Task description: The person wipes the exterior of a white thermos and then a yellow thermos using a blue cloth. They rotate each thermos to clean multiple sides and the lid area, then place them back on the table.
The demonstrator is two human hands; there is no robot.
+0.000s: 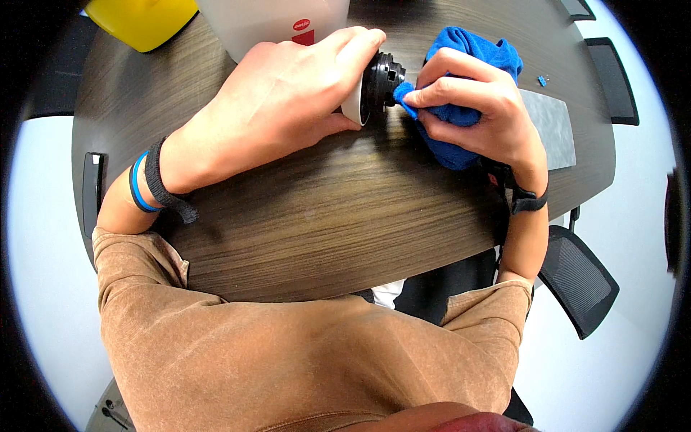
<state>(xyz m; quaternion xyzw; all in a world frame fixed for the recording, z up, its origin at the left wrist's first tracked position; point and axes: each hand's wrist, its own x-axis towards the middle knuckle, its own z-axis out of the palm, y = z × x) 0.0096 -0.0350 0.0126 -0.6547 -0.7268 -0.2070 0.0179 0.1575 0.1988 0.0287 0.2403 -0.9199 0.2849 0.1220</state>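
Black-topped white container [378, 83] is sideways over the wood-grain table [317, 223], left hand [291, 93] fingers wrapped round it. Probably light, stiff, maybe slick, so I'd grip the white body. Right hand [486, 101] pinches a blue cloth [471, 50] fold beside the black end.

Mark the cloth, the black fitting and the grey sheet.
Cloth [481, 43], head view: upper folds.
Black fitting [379, 83], head view: middle of its side.
Grey sheet [553, 129], head view: middle of its face.
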